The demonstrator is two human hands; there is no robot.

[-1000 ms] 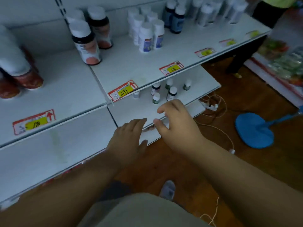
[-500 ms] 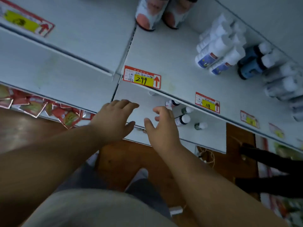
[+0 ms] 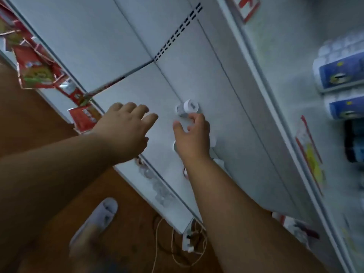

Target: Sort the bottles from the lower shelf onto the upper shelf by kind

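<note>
Small white-capped bottles stand on the white lower shelf. My right hand reaches over this shelf, fingers curved and thumb spread, with its fingertips at the nearest bottle. More caps peek out from under that hand and wrist. Beside it, my left hand hovers over the shelf's front with straight fingers and holds nothing. On the upper shelf at the right lie blurred white bottles with blue labels and a dark blue bottle.
Red snack packets hang along the shelf edge at the left. A red and yellow price tag marks the upper shelf's front. Below are a wooden floor, a foot in a grey slipper, and a power strip with cords.
The view has swung down and tilted toward the lower shelf. Both hands have moved further in over it, and my right hand has reached the small bottles.
</note>
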